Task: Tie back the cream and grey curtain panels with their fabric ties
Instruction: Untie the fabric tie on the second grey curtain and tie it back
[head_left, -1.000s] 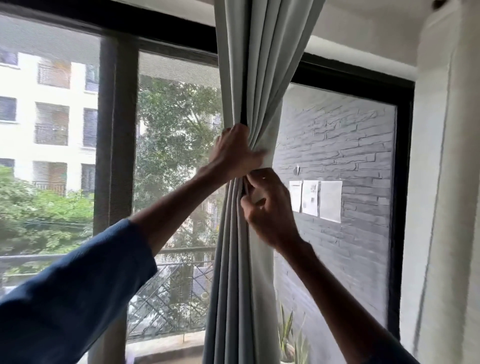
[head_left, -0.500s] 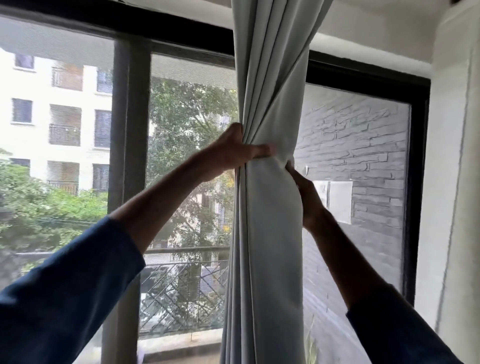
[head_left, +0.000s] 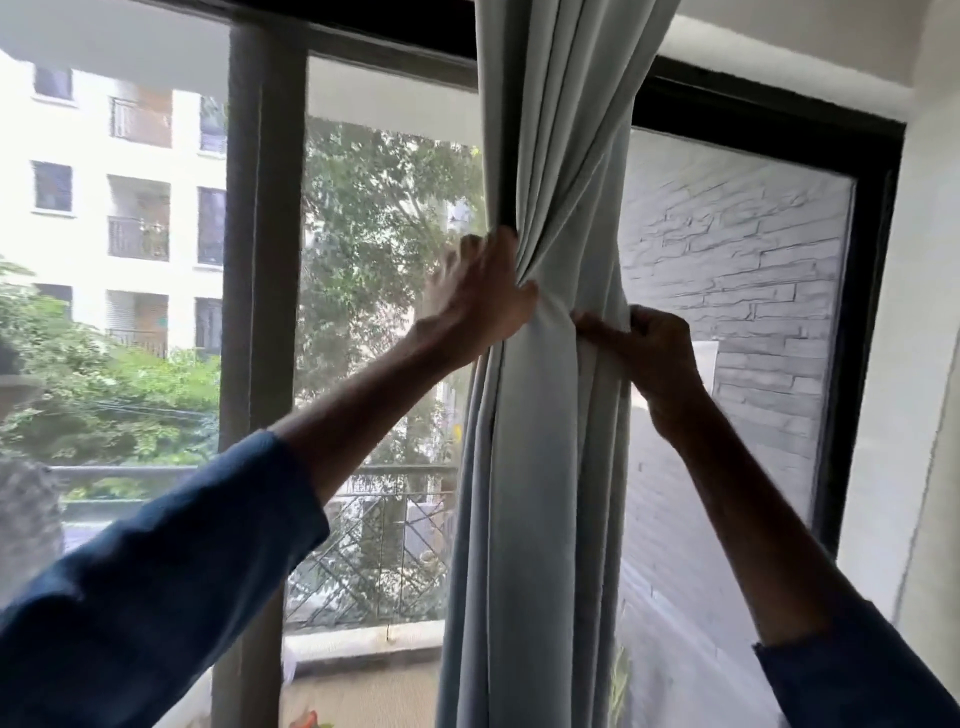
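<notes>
A grey curtain panel (head_left: 540, 467) hangs bunched in front of the window, pinched into a waist at about hand height. My left hand (head_left: 478, 296) grips the gathered folds from the left, thumb pressed into the front. My right hand (head_left: 649, 348) holds the bunch from the right, and its fingertips pinch a fold of grey fabric on the front. Whether that fold is a tie or the curtain itself I cannot tell. A cream curtain panel (head_left: 930, 364) hangs along the right edge.
A dark window frame post (head_left: 262, 234) stands left of the curtain, with glass on both sides. Outside are a balcony railing (head_left: 384, 525), trees and a grey brick wall (head_left: 753, 291) with a sheet of paper on it.
My right hand has come round from behind the curtain's right side to the front and now pinches the fabric. My left hand keeps its hold on the gathered folds.
</notes>
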